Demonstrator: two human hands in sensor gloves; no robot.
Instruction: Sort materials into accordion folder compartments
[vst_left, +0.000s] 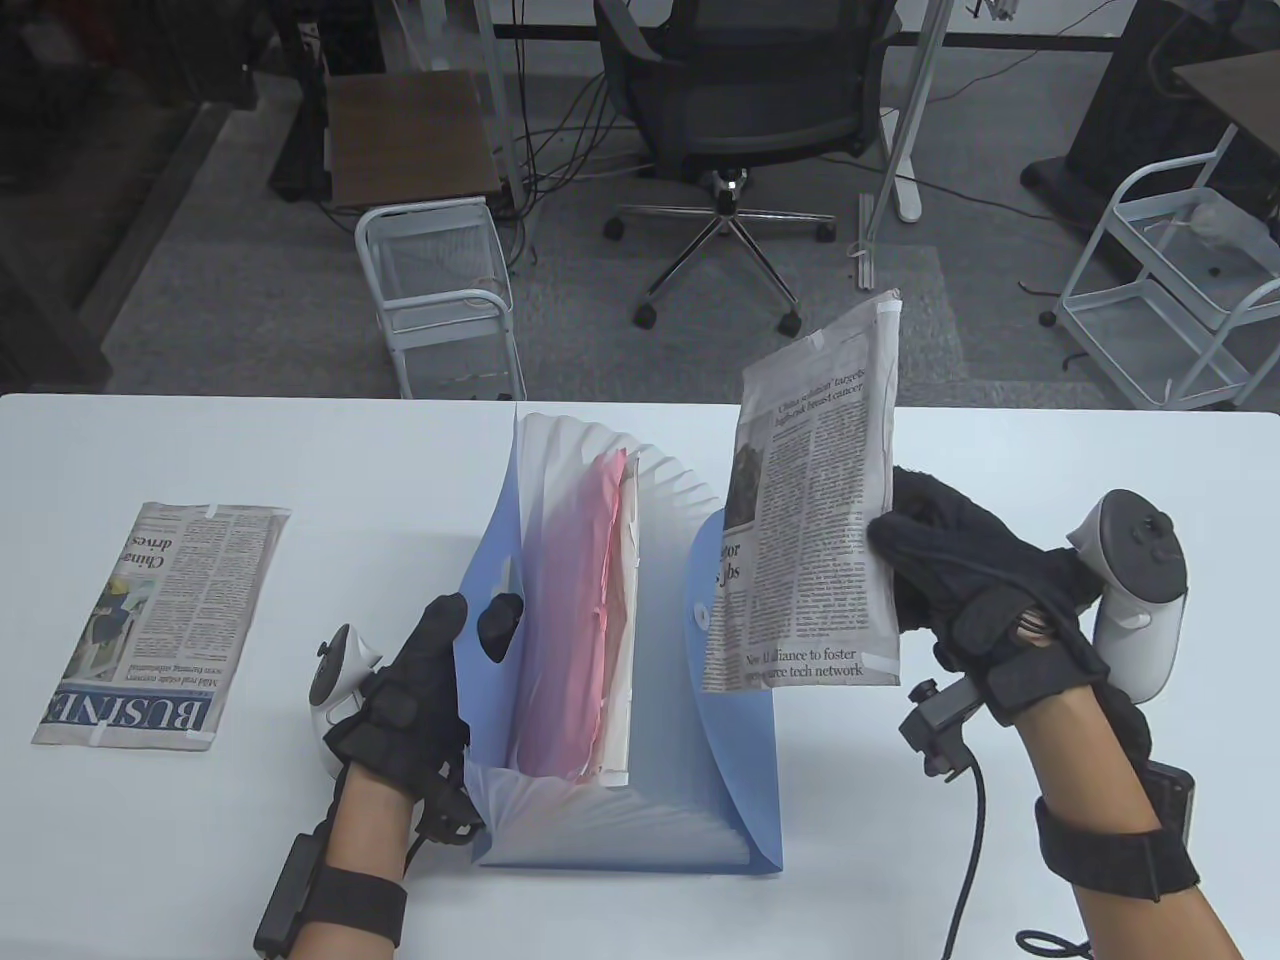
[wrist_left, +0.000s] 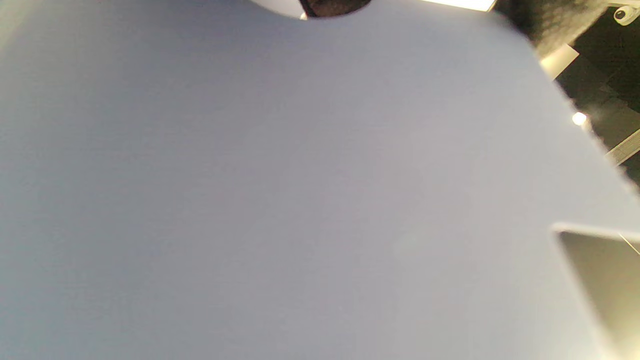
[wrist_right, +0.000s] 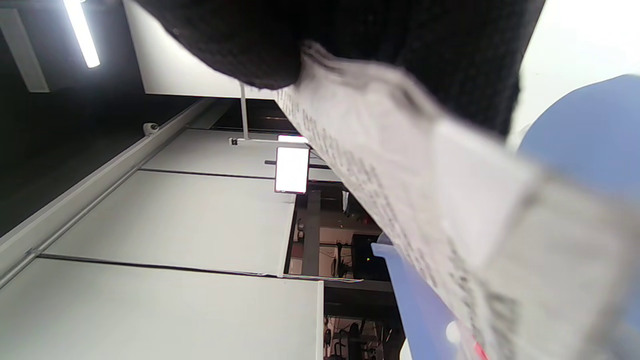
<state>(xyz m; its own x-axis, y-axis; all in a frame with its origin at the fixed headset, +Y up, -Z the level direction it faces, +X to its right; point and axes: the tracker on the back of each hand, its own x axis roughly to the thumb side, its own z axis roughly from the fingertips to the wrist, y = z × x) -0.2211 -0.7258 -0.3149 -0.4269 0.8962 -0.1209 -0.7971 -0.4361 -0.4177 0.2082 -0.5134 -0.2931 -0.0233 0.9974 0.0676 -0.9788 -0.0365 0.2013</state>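
Table view: folded paper held high, pocket not yet entered

Table view shows right hand (vst_left: 960, 590) gripping folded black-and-white newspaper section (vst_left: 810, 510) along its right edge, thumb on the printed face, remaining fingers (vst_left: 925, 500) wrapped behind, closed tight on the sheet. Held upright and slightly tilted, above and just right of blue translucent plastic accordion folder (vst_left: 620, 640), lower left corner overlapping the folder's rounded blue front flap (vst_left: 735, 700). Left hand (vst_left: 415, 690) pressing the folder's left wall, thumb outside and one fingertip (vst_left: 498, 620) seen through the plastic inside, holding the pleats spread; nothing else in that grasp. Pink sheets (vst_left: 570, 620) and cream sheets (vst_left: 625, 640) already standing in middle pockets. Second folded newspaper section with a blue masthead (vst_left: 160, 625) lying flat on white worktop (vst_left: 1050, 450), well apart to the left.

Likely troubles, judged from here: one-edge grip lets the free side droop, so the lower corner could snag on the flap or on the pleat tops; could slip into an occupied pocket beside the pink sheets; folder could tip or slide if the left-hand brace eases. Left wrist view filled by blurred blue plastic only.
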